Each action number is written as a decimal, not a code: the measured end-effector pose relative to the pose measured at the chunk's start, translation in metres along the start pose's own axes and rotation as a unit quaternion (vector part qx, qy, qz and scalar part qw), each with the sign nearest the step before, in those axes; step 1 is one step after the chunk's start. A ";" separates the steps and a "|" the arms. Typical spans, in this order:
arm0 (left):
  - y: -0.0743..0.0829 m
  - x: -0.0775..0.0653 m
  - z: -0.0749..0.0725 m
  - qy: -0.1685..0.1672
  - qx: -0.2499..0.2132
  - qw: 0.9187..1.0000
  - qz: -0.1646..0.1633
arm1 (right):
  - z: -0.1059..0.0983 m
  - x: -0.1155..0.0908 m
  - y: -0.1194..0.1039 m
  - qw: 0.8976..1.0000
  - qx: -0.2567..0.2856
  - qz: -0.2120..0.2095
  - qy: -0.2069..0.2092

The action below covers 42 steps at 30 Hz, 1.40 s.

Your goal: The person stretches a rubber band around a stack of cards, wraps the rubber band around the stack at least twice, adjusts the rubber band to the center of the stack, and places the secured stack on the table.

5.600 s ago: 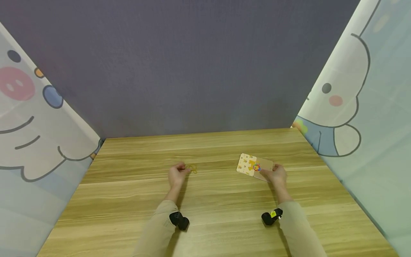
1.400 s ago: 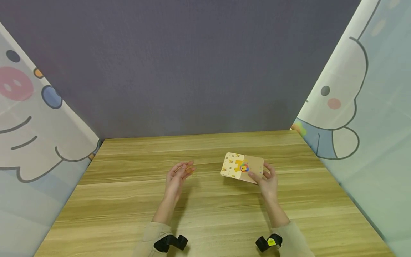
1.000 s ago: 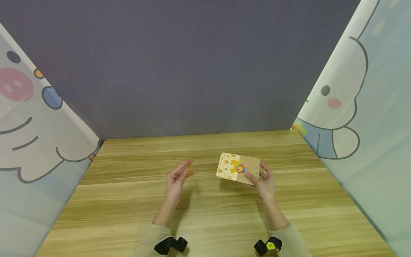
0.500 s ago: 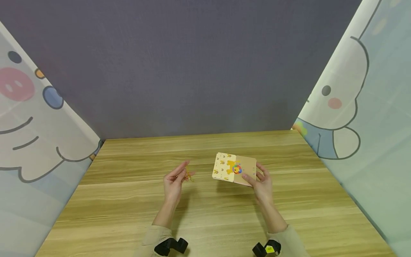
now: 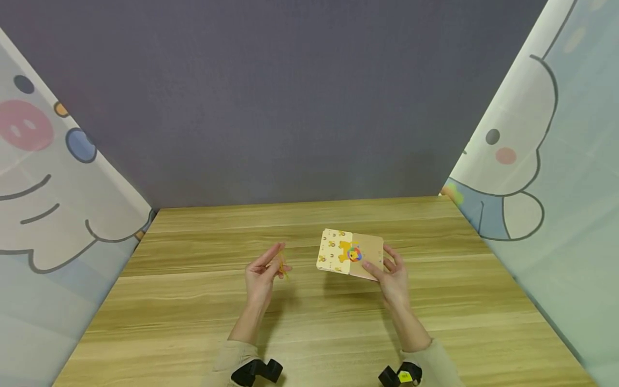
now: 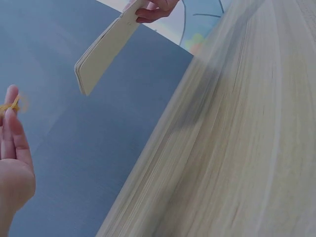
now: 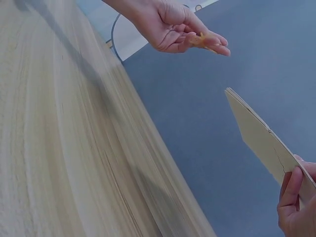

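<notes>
In the head view my left hand (image 5: 261, 277) is raised over the table, pinching thin yellow rubber bands (image 5: 282, 267) between thumb and fingers. The same bands (image 7: 203, 41) dangle from its fingertips in the right wrist view. My right hand (image 5: 395, 277) grips a small stack of thin notebooks (image 5: 338, 252) by its right end, thumb on top and fingers underneath. The cover is half cream with little bears, half tan, with a yellow animal in a colourful ring. From the left wrist view, the notebooks (image 6: 106, 52) are tilted, with layered edges and a plain underside. A gap separates the hands.
The wood-grain table (image 5: 309, 333) lies below both hands, which cast shadows on it. A dark grey panel (image 5: 300, 107) rises at its back edge. Cartoon-printed curtains (image 5: 43, 226) hang on both sides. A black camera (image 5: 256, 371) is strapped to each wrist.
Both hands have risen from the table since the oldest frame, carrying the rubber bands and notebooks. The right hand has brought the notebooks leftward; the left hand has shifted slightly left lately, the bands turning.
</notes>
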State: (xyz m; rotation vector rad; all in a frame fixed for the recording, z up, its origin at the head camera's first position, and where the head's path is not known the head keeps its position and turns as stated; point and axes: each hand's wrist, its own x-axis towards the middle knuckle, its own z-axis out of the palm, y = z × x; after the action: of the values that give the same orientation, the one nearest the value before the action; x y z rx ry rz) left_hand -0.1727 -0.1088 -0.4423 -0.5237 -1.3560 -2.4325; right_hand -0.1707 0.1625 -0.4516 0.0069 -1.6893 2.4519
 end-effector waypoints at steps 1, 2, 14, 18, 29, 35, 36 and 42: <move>0.000 0.000 0.000 -0.006 0.003 1.000 -0.002 | 0.001 0.000 -0.001 1.000 0.001 0.001 0.001; 0.000 -0.001 0.000 -0.012 0.007 1.000 -0.003 | 0.005 -0.002 -0.004 1.000 -0.002 0.005 0.006; 0.001 -0.001 -0.002 -0.037 0.065 0.995 -0.070 | 0.024 -0.007 -0.018 1.000 -0.010 0.021 0.017; 0.001 -0.001 -0.001 -0.045 0.051 0.994 -0.089 | 0.026 -0.006 -0.019 0.999 -0.017 0.036 0.022; -0.001 -0.003 0.000 -0.034 0.028 0.997 -0.064 | 0.033 -0.009 -0.025 0.997 -0.024 0.062 0.032; 0.000 -0.003 0.003 -0.033 0.047 0.998 -0.035 | 0.033 -0.007 -0.022 0.998 -0.018 0.063 0.025; 0.000 -0.003 0.004 -0.029 0.047 0.998 -0.032 | 0.033 -0.007 -0.022 0.998 -0.019 0.062 0.023; 0.002 -0.004 0.009 -0.011 0.045 0.999 -0.015 | 0.034 -0.008 -0.022 0.998 -0.018 0.056 0.011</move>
State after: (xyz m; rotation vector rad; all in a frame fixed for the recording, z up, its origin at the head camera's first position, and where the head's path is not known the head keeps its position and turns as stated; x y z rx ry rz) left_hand -0.1663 -0.1017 -0.4380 -0.5129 -1.4836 -2.3825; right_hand -0.1631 0.1373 -0.4195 -0.1221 -1.7707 2.4890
